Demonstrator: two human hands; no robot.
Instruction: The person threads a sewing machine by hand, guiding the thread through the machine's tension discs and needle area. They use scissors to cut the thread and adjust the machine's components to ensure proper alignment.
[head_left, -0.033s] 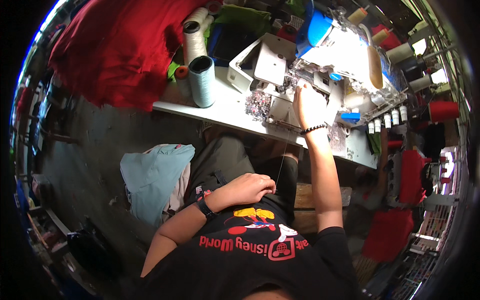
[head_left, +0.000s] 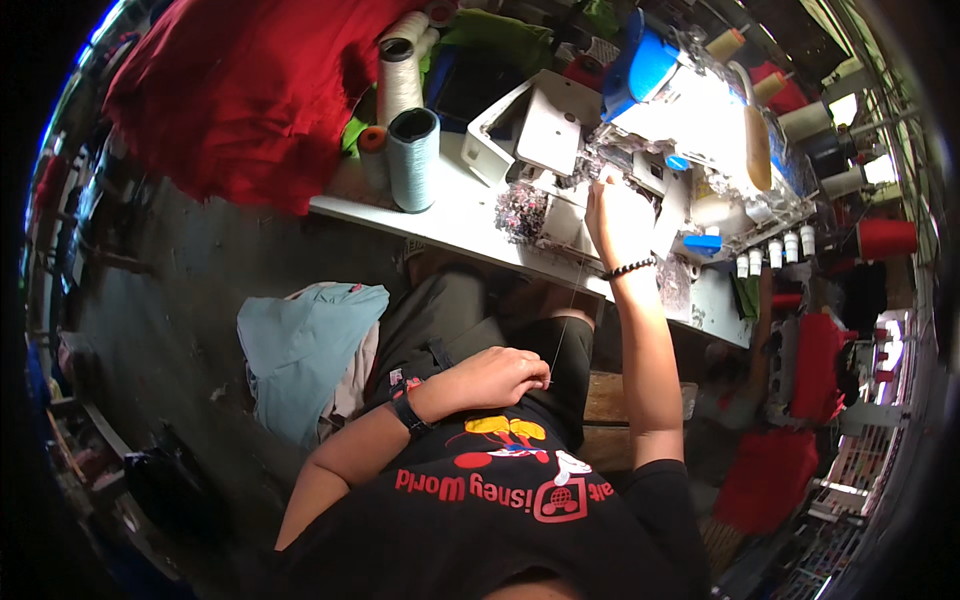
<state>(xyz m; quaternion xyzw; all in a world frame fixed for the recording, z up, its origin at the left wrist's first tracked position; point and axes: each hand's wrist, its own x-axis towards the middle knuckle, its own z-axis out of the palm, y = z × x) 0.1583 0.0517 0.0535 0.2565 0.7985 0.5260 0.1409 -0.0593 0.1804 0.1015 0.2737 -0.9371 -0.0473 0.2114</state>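
Note:
My left hand (head_left: 500, 376) rests at my lap in front of the black shirt, its fingers pinched on a thin thread (head_left: 567, 325). That thread rises taut to the sewing machine (head_left: 690, 105) on the table. My right hand (head_left: 620, 222), in strong glare, reaches into the machine's front beside the needle area. Its fingers are bunched together, and what they hold there is too bright and small to make out. An opened white cover (head_left: 549, 122) stands just left of those fingers. Beside it lies a clump of thread scraps (head_left: 521, 212).
Thread cones, one pale blue (head_left: 414, 165) and one cream (head_left: 400, 80), stand on the white table (head_left: 460, 225). Red fabric (head_left: 235, 110) is heaped at its left. Light-blue cloth (head_left: 310, 340) lies left of my legs. More red cloth (head_left: 765, 480) is at lower right.
The machine, cones and table appear slightly farther right in the picture. Both hands keep nearly the same place and pose, and the thread still runs from my left hand.

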